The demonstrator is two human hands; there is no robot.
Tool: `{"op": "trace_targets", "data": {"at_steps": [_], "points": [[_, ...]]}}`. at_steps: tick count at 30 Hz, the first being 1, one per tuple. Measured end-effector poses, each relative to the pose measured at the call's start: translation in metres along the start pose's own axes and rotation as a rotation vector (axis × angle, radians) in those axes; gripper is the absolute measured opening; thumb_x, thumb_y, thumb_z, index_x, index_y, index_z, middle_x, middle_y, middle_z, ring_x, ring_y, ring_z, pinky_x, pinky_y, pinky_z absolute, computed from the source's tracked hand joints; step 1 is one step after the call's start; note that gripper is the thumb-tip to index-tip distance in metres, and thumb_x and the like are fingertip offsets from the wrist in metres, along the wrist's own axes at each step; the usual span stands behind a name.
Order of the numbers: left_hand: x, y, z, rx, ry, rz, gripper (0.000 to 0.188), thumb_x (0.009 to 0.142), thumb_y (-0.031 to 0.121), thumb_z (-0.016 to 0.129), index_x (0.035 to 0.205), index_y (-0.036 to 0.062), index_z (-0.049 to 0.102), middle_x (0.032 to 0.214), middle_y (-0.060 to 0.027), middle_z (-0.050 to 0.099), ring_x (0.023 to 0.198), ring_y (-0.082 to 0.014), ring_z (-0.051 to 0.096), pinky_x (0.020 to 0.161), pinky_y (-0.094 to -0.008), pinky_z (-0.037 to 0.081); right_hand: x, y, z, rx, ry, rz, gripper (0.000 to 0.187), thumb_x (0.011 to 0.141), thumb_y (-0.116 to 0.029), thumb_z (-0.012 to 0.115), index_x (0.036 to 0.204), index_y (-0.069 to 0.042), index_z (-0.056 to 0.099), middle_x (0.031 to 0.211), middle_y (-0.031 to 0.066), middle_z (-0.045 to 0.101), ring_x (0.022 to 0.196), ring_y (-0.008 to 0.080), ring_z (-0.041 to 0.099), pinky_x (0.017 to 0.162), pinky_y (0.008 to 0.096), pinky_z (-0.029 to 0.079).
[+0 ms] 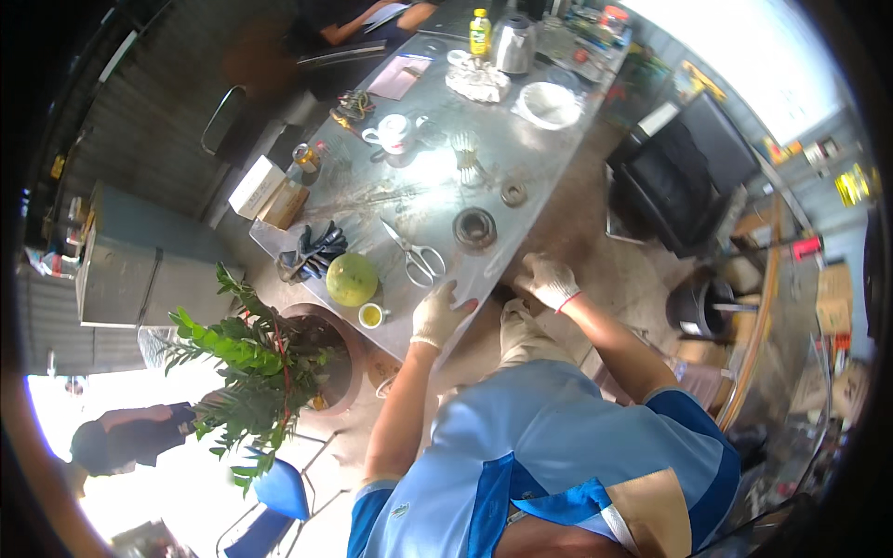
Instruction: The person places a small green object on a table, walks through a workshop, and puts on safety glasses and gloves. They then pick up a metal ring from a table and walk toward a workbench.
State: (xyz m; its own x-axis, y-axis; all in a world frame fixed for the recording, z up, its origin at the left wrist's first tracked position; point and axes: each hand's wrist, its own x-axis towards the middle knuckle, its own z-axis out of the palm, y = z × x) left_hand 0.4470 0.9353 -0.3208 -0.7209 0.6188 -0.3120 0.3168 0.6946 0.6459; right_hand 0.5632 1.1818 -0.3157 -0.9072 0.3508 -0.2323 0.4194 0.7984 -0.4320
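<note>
My left hand (439,316), in a white fingerless-looking work glove, is at the table's near edge with its fingers apart and nothing in it. My right hand (549,282), gloved the same way, hangs just off the table edge, its fingers loosely spread and empty. Closest to my left hand lie silver scissors (420,264), a cup of yellow liquid (371,316) and a round green fruit (352,280). Dark gloves (321,249) sit beyond the fruit. A dark metal ring part (474,228) and a smaller ring (513,192) rest toward the right edge.
On the metal table (372,197) stand a white teapot (394,135), a kettle (513,45), a yellow bottle (479,33) and a white basin (549,105). A potted plant (251,358) is at left, a black chair (688,172) at right. Another person (139,435) is at lower left.
</note>
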Motion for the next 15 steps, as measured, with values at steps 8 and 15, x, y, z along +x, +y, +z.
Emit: {"op": "trace_targets", "data": {"at_steps": [8, 15], "points": [[0.051, 0.049, 0.018, -0.033, -0.072, -0.342, 0.08, 0.074, 0.053, 0.075, 0.133, 0.0038, 0.053, 0.11, -0.0186, 0.067, 0.103, -0.0334, 0.064, 0.089, -0.0405, 0.049, 0.195, 0.057, -0.041, -0.15, -0.126, -0.007, 0.074, 0.073, -0.034, 0.074, 0.136, -0.004, 0.048, 0.131, 0.0236, 0.05, 0.111, 0.0385, 0.058, 0.093, 0.0461, 0.049], [0.058, 0.063, 0.019, -0.084, -0.176, -0.51, 0.08, 0.076, 0.052, 0.074, 0.136, 0.0046, 0.051, 0.111, -0.0195, 0.066, 0.104, -0.0328, 0.064, 0.088, -0.0396, 0.05, 0.235, 0.056, -0.035, -0.178, -0.257, -0.106, 0.079, 0.068, -0.036, 0.08, 0.135, -0.005, 0.05, 0.143, 0.0248, 0.04, 0.123, 0.0378, 0.051, 0.1, 0.0446, 0.045]]}}
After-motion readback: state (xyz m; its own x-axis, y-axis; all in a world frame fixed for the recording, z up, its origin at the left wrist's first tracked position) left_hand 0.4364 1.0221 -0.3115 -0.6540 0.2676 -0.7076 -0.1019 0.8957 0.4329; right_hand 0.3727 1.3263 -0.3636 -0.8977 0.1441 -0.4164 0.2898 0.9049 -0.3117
